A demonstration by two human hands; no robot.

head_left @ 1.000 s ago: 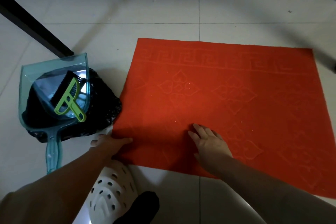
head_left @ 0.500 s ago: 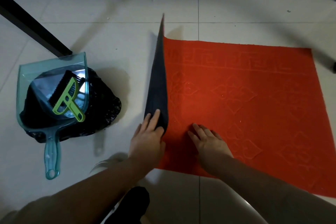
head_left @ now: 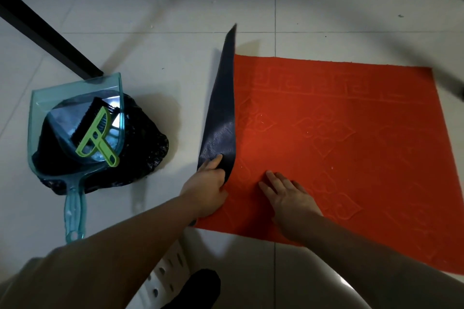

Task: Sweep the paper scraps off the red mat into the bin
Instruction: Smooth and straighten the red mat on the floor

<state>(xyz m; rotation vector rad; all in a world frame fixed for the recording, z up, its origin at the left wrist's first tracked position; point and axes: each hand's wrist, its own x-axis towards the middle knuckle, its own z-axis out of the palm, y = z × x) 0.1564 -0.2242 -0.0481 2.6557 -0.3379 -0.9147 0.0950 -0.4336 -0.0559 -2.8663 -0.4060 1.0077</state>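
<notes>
1. Where its left edge is lifted, the red mat [head_left: 351,145] shows a dark underside [head_left: 221,120] with a fine ribbed weave and a slight sheen. This flap stands up as a long narrow triangle tapering to a point at the far end.
2. The rest of the mat lies flat on the pale tiled floor [head_left: 150,45]. Its felt-like top is embossed with a key-pattern border along the far side and leafy diamond motifs across the middle.
3. A few tiny paper scraps [head_left: 332,167] sit as pale specks on the red pile, to the right of the fold.
4. The left hand [head_left: 208,188] grips the raised edge at its near end, thumb curled over the dark backing and fingers hidden behind it.
5. The right hand [head_left: 288,195] presses flat on the mat just right of the fold, fingers straight and slightly spread.
6. Well to the left stands the bin [head_left: 148,148], lined with a crinkled black bag. A translucent teal dustpan [head_left: 75,98] lies across it, and a lime-green brush [head_left: 96,137] with black bristles rests in the pan.
7. A black table leg [head_left: 50,37] slants across the far left, and a white perforated clog [head_left: 165,276] shows at the near edge.
8. A second ago the mat lay wholly flat, with the left hand at its near-left corner. Half a second ago the edge was already up, with that hand's fingers straight against the backing. The right hand has not moved.
</notes>
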